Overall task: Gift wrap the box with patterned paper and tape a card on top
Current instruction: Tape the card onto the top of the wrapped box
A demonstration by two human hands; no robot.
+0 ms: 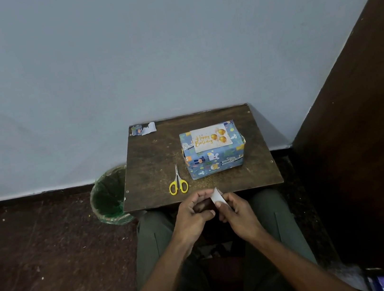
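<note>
While both hands pinch a tape strip, it may fold onto itself before reaching the card.

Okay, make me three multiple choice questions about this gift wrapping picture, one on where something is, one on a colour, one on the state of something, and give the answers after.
1. Where do the scissors lie?
A. On the table, left of the wrapped box
B. On top of the box
C. In the bin

2. What colour are the scissor handles?
A. Red
B. Yellow
C. Black

3. What is the state of the card?
A. Held in the hands
B. Lying on top of the wrapped box
C. Lying on the floor

Answers:
1. A, they rest on the table beside the wrapped box.
2. B, both loops are yellow.
3. B, it lies on the box, while the left hand and right hand hold a small white piece.
</note>
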